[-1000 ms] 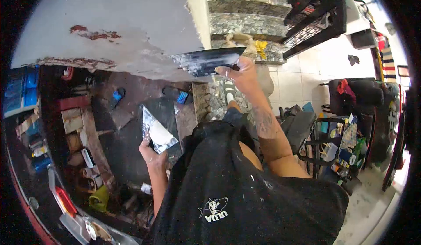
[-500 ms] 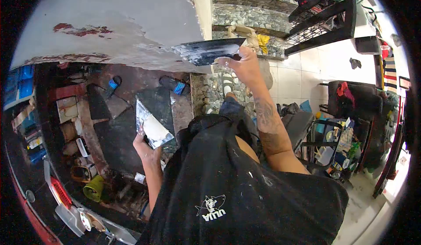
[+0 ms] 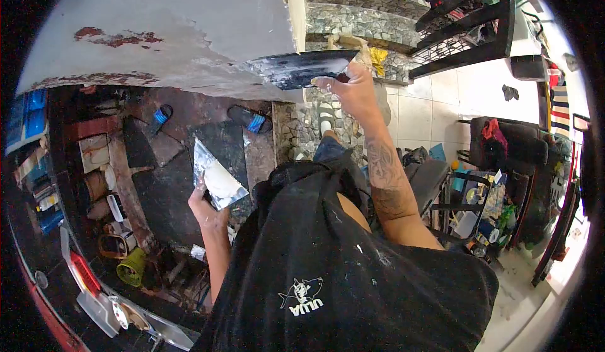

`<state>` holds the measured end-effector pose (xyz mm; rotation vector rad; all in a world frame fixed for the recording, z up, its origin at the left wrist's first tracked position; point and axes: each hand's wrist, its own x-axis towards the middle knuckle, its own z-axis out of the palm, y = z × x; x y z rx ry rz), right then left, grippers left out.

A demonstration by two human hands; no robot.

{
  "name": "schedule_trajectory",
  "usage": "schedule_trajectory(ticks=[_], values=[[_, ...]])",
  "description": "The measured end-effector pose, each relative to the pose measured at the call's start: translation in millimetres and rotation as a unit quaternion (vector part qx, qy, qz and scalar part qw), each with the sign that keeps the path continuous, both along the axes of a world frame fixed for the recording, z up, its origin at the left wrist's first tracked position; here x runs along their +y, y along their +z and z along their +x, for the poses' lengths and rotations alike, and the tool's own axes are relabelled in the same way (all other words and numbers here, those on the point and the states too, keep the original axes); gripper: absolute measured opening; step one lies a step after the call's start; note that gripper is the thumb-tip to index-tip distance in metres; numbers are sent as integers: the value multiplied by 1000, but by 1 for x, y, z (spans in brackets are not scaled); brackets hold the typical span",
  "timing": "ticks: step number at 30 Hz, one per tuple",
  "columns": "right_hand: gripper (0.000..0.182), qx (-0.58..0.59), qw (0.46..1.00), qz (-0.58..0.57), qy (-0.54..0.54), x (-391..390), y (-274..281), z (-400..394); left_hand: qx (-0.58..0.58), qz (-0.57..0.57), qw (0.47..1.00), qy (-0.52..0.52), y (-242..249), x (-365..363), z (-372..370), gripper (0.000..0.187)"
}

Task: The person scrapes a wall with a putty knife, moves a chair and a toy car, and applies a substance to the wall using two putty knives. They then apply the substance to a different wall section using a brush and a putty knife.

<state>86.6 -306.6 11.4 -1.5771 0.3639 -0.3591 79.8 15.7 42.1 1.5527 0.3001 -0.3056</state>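
My right hand [image 3: 354, 90] grips a wide black putty knife [image 3: 305, 68] smeared with white filler. Its blade lies along the lower part of the grey-white wall [image 3: 189, 11], near the corner. Lower on the left, my left hand [image 3: 208, 208] is closed on a triangular metal putty plate [image 3: 217, 177] carrying a patch of white filler. The fingers under the plate are partly hidden. Reddish-brown bare patches [image 3: 116, 37] show on the wall's surface.
Blue-strapped slippers [image 3: 255, 122] lie on the dark floor below the wall. Stone-faced steps [image 3: 365, 21] and a black railing [image 3: 466, 27] stand at upper right. A black chair [image 3: 463, 194] and cluttered items are to the right. A green bucket [image 3: 131, 267] sits at lower left.
My right hand and the putty knife have shifted slightly right along the wall. My left hand still holds the plate, in almost the same place. The view has moved a little.
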Motion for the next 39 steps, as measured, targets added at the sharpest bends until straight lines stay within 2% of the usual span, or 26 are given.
schedule_trajectory(ticks=[3, 6, 15, 28, 32, 35, 39], values=[[26, 4, 1000, -8, 3, 1, 7, 0, 98, -169, 976, 93, -5, 4, 4, 25], [27, 0, 1000, -6, -4, 2, 8, 0, 99, -198, 971, 95, -4, 4, 4, 26], [23, 2, 1000, 11, 2, 4, 16, -1, 108, -153, 978, 95, -7, 2, 5, 28], [24, 5, 1000, 17, 6, 6, 30, -1, 99, -182, 976, 66, -9, 7, 3, 28], [25, 5, 1000, 5, 11, 5, 31, -1, 122, -168, 974, 93, -12, 6, 6, 28], [24, 5, 1000, 12, 8, 6, 33, -1, 124, -200, 966, 106, -14, 6, 7, 29], [23, 22, 999, 23, 6, 7, 35, -2, 99, -179, 976, 73, -15, 10, 4, 29]])
